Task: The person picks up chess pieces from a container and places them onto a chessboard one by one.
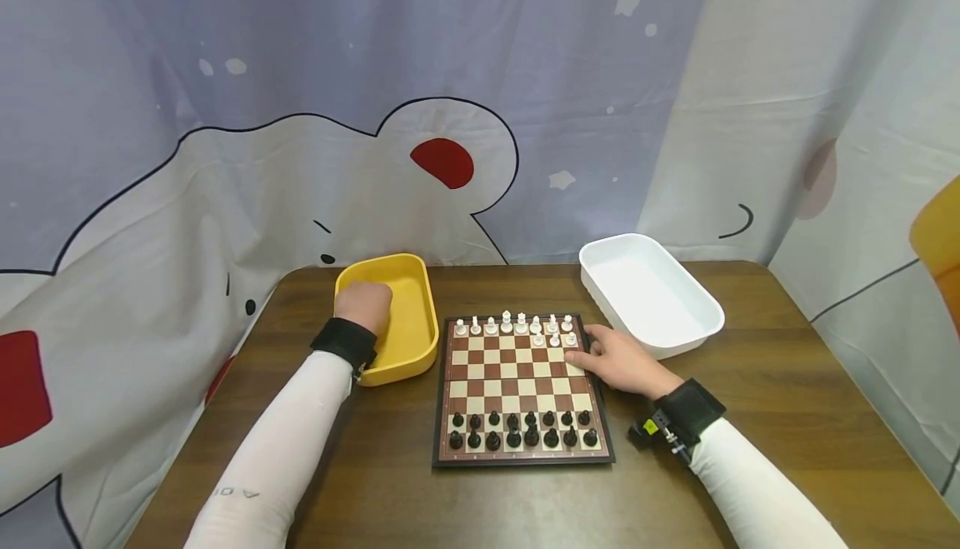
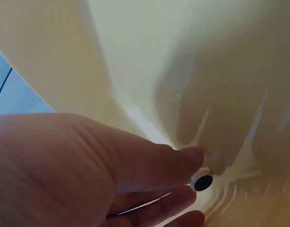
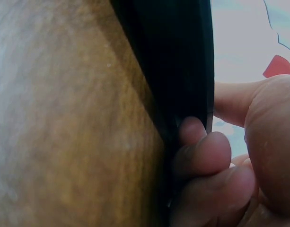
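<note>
My left hand [image 1: 364, 306] is down inside the yellow tray [image 1: 432, 316]. In the left wrist view its thumb and fingers pinch a small white chess piece [image 2: 194, 181] with a round black base. My right hand [image 1: 624, 361] grips the right edge of the chessboard [image 1: 495, 381], thumb over the top and fingers [image 3: 208, 153] curled against the dark side. White chess pieces [image 1: 507, 322] line the far row, with three more in front of them at the right end. Two rows of black chess pieces [image 1: 513, 437] stand along the near side.
A white tray [image 1: 648, 286] stands behind my right hand, at the back right of the wooden table [image 1: 390, 482]. A patterned curtain [image 1: 480, 41] hangs along the table's far edge.
</note>
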A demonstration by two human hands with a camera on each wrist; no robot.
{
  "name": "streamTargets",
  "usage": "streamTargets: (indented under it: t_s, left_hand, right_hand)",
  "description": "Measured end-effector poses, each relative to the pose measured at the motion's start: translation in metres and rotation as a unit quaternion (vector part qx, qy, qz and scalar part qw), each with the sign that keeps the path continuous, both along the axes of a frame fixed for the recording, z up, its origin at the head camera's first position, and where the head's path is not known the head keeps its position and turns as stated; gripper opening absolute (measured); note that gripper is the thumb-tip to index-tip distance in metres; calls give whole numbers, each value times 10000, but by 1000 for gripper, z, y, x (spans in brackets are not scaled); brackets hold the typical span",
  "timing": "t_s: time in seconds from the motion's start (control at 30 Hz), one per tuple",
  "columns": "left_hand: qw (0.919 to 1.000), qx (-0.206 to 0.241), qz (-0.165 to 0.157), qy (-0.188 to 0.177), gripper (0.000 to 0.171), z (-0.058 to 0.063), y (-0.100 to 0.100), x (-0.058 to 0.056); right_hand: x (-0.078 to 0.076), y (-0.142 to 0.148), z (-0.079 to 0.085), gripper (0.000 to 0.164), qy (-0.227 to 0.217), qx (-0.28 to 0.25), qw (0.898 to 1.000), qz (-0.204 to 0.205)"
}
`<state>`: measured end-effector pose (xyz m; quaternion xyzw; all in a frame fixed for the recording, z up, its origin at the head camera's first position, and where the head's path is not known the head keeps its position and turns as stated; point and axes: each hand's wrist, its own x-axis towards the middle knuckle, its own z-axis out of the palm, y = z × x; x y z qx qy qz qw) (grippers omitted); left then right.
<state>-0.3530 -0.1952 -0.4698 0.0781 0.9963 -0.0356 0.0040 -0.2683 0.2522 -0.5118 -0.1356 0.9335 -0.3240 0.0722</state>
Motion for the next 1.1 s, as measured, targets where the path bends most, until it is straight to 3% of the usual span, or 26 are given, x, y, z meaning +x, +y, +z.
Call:
streamTargets:
  t_s: [0.17,0.43,0.7,0.93,1.0,1.1]
  left_hand:
    - [9992,-305,115,221,17,3,2,5]
    - [9998,51,194,53,22,7,1,10]
    - [9994,306,139,116,23,6,-1,10]
    - [9996,273,60,38,22,-1,-6,-2]
    - [9994,314,13,132,20,-12,-11,-13]
    - [9990,394,-21,191,18,-13,-10,-16]
  right_hand:
    - [0,0,1,92,-37,-41,10000,-9]
    - [-1,0,1,92,-40,-20,10000,4]
    - [1,0,3,92,-23,-76,10000,26]
    - [2,0,3,92,-6,-105,9999,-5]
    - [2,0,4,92,-15,-89,10000,5]
    - [2,0,4,92,-53,-69,10000,-1]
